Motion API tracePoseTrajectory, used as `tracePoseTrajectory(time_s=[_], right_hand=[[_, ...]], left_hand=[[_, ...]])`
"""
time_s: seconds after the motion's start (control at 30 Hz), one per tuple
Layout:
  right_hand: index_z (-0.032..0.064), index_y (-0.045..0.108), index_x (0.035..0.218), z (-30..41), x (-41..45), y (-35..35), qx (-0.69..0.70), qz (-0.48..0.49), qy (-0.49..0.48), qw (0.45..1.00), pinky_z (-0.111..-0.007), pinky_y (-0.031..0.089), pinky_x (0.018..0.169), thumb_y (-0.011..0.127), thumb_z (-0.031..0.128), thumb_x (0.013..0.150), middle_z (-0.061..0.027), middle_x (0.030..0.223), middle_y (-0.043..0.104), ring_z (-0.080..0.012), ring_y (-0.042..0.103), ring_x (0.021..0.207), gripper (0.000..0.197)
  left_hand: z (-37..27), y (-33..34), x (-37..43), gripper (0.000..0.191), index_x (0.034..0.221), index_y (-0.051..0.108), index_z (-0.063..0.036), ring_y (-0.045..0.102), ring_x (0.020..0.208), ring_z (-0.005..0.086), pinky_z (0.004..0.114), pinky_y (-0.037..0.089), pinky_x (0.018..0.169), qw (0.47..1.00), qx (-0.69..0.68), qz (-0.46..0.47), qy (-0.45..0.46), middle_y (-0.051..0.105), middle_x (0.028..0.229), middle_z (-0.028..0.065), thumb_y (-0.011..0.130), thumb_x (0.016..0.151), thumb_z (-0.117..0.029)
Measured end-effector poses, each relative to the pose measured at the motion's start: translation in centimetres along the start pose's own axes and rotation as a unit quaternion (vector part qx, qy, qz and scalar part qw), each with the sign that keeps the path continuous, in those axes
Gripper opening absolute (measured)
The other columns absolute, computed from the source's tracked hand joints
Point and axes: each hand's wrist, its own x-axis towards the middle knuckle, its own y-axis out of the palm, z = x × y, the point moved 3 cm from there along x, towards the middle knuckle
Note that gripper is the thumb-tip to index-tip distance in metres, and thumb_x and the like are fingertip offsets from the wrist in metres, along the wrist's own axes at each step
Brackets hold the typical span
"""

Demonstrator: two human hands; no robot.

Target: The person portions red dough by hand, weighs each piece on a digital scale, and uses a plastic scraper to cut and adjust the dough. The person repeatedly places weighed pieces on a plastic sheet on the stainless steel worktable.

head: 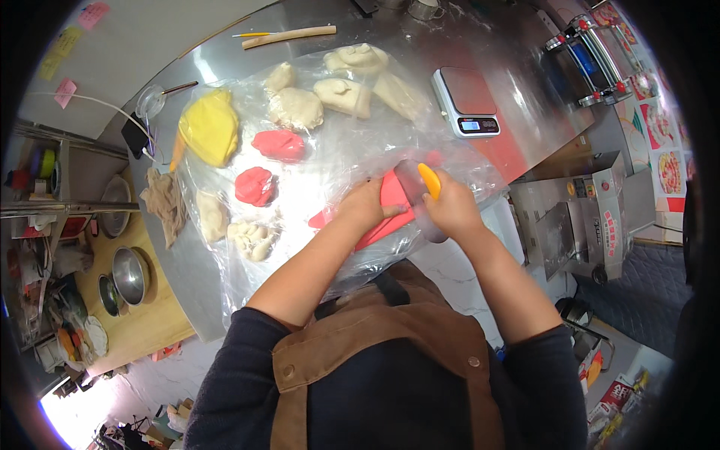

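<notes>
My left hand (pixel 365 203) lies on a flat, folded piece of red dough (pixel 394 188), with its thumb spread apart from the fingers. A yellow handle (pixel 430 181) is gripped in my right hand (pixel 453 205). It belongs to a broad cutter with a blurred grey blade (pixel 415 194), which stands across the dough's right part. Whether the edge has gone through the dough cannot be told. Clear plastic sheeting (pixel 332 152) lies under and around the dough. Two red dough lumps, one upper (pixel 278 145) and one lower (pixel 255 186), lie to the left.
Yellow dough (pixel 211 128) and several pale dough pieces (pixel 295 108) lie on or under the plastic. A digital scale (pixel 467 101) stands to the right on the steel table (pixel 526 121). A wooden stick (pixel 289 37) lies at the back, a brown cloth (pixel 163 202) at the left edge.
</notes>
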Motion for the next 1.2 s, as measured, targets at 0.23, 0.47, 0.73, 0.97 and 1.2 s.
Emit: tracePoseTrajectory(time_s=[0.23, 0.47, 0.73, 0.97, 1.2], right_hand=[[0.0011, 0.058, 0.101, 0.6, 2.2, 1.0, 0.011, 0.020, 0.030, 0.999, -0.048, 0.048, 0.074, 0.060, 0.013, 0.075, -0.0242, 0.086, 0.063, -0.0423, 0.061, 0.082, 0.028], [0.0038, 0.060, 0.105, 1.4, 3.3, 1.6, 0.031, -0.009, 0.006, 0.999, -0.047, 0.048, 0.075, 0.060, 0.011, 0.075, -0.0236, 0.089, 0.064, -0.0416, 0.060, 0.086, 0.031], [0.0050, 0.060, 0.106, 1.9, 3.9, 2.6, 0.001, 0.020, 0.098, 0.995, -0.048, 0.049, 0.074, 0.063, 0.013, 0.076, -0.0214, 0.090, 0.064, -0.0411, 0.061, 0.084, 0.032], [0.0052, 0.061, 0.102, 2.8, 4.0, 3.8, 0.019, -0.013, 0.046, 0.999, -0.048, 0.049, 0.068, 0.062, 0.016, 0.076, -0.0194, 0.080, 0.064, -0.0396, 0.061, 0.076, 0.028], [0.0058, 0.060, 0.098, 1.9, 3.8, 5.3, -0.004, 0.051, 0.057, 0.997, -0.047, 0.046, 0.074, 0.058, 0.016, 0.080, -0.0166, 0.096, 0.063, -0.0370, 0.059, 0.090, 0.020]], left_hand=[[0.0, -0.1, 0.2, 0.092, 0.142, 0.029, -0.0054, 0.041, 0.126, 0.0364, 0.039, 0.037, 0.103, 0.999, -0.049, 0.008, -0.019, 0.045, 0.132, 0.0270, 0.072, 0.070, -0.043], [0.8, -0.6, 0.9, 0.091, 0.141, 0.029, -0.0048, 0.043, 0.125, 0.0345, 0.039, 0.039, 0.101, 0.988, -0.128, 0.078, -0.042, 0.045, 0.133, 0.0232, 0.070, 0.070, -0.043], [1.8, 0.1, 1.3, 0.075, 0.127, 0.044, -0.0010, 0.056, 0.108, 0.0372, 0.042, 0.046, 0.090, 0.988, -0.145, 0.034, -0.039, 0.055, 0.120, 0.0232, 0.068, 0.071, -0.044], [-1.8, -6.3, 2.8, 0.043, 0.110, 0.062, -0.0082, 0.059, 0.098, 0.0381, 0.045, 0.046, 0.085, 0.991, -0.119, 0.050, -0.042, 0.064, 0.100, 0.0200, 0.048, 0.087, -0.042], [-5.7, -4.0, 7.1, 0.055, 0.107, 0.065, -0.0091, 0.059, 0.101, 0.0354, 0.041, 0.044, 0.089, 0.966, -0.144, 0.163, 0.142, 0.065, 0.106, 0.0173, 0.042, 0.088, -0.056]])
